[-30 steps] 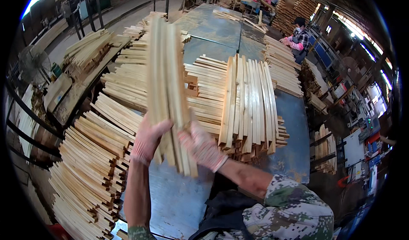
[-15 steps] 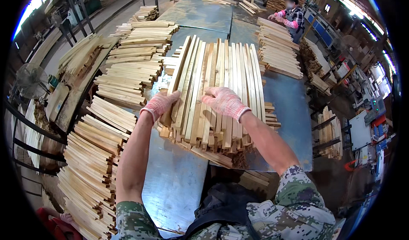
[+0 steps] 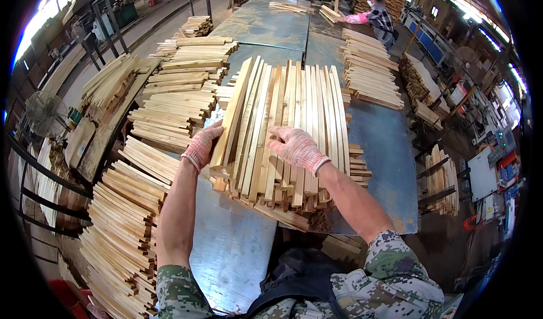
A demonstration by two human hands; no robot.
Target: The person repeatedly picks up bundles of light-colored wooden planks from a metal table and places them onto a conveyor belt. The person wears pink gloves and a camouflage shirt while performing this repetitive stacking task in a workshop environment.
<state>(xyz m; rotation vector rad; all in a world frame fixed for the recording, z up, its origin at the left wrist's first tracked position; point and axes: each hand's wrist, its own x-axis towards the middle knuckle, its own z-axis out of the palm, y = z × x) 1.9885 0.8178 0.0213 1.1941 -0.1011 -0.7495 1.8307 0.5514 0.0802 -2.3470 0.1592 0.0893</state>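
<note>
In a pink-and-white knit glove, my left hand (image 3: 203, 145) grips the outermost wooden slat (image 3: 233, 112) at the left side of a pile. Its thumb lies along the slat's top edge, and its other fingers are partly hidden on the outer side. The slat leans slightly away from its neighbours. My right hand (image 3: 297, 149), gloved alike, rests on top of the pile with its fingers apart, pointing left across the slats. Beneath both hands, the pile of slats (image 3: 309, 104) lies lengthwise away from me, its near ends uneven.
Metal-topped table (image 3: 384, 160) under the pile. Long rows of stacked slats (image 3: 121, 217) line the left side. Another stack (image 3: 370, 70) lies at the far right, near a co-worker (image 3: 380, 19) in a checked shirt. A fan (image 3: 46, 113) stands at far left.
The leftmost slat has tilted outward, with my left hand moving slightly left and down along it. My right hand has stayed nearly in place. The co-worker has reached left toward some slats.
</note>
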